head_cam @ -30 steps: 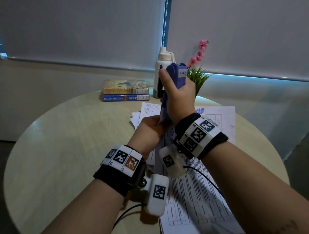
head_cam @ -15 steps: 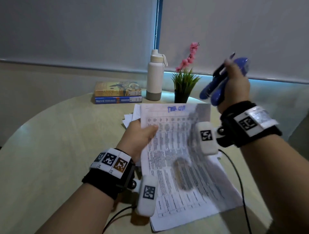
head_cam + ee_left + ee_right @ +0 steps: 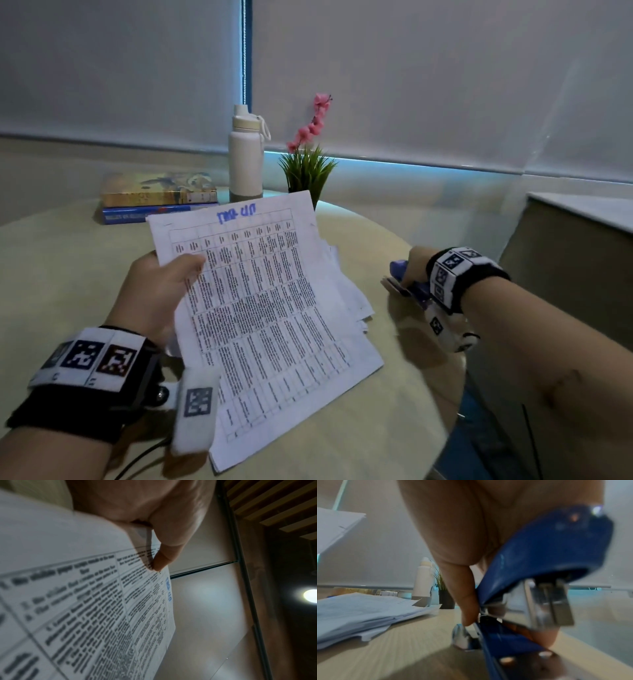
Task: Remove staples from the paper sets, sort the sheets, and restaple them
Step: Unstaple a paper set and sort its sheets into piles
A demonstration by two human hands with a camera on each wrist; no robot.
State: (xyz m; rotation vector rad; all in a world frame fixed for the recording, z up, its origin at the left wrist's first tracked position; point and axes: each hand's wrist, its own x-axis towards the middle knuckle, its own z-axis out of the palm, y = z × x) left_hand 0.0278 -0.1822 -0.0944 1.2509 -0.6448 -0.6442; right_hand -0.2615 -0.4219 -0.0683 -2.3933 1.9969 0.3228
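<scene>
My left hand (image 3: 161, 291) pinches a printed paper set (image 3: 260, 308) by its left edge, thumb on top, and holds it tilted above the round table (image 3: 68, 274). In the left wrist view the thumb (image 3: 163, 559) presses on the printed sheet (image 3: 102, 601). A loose pile of more sheets (image 3: 352, 298) lies on the table under and right of the held set. My right hand (image 3: 416, 270) grips a blue stapler (image 3: 407, 284) low at the table's right side. In the right wrist view the stapler (image 3: 530, 574) touches the tabletop, with fingers (image 3: 467, 608) curled round it.
At the table's far side stand a white bottle (image 3: 245, 157), a small potted plant with pink flowers (image 3: 306, 164) and two stacked books (image 3: 157, 197). A low cabinet (image 3: 575, 246) stands to the right. The table's edge runs close to my right forearm.
My right hand has swung the stapler from raised at the paper's top corner down to the table on the right. The left hand has kept its hold and the set is tilted up.
</scene>
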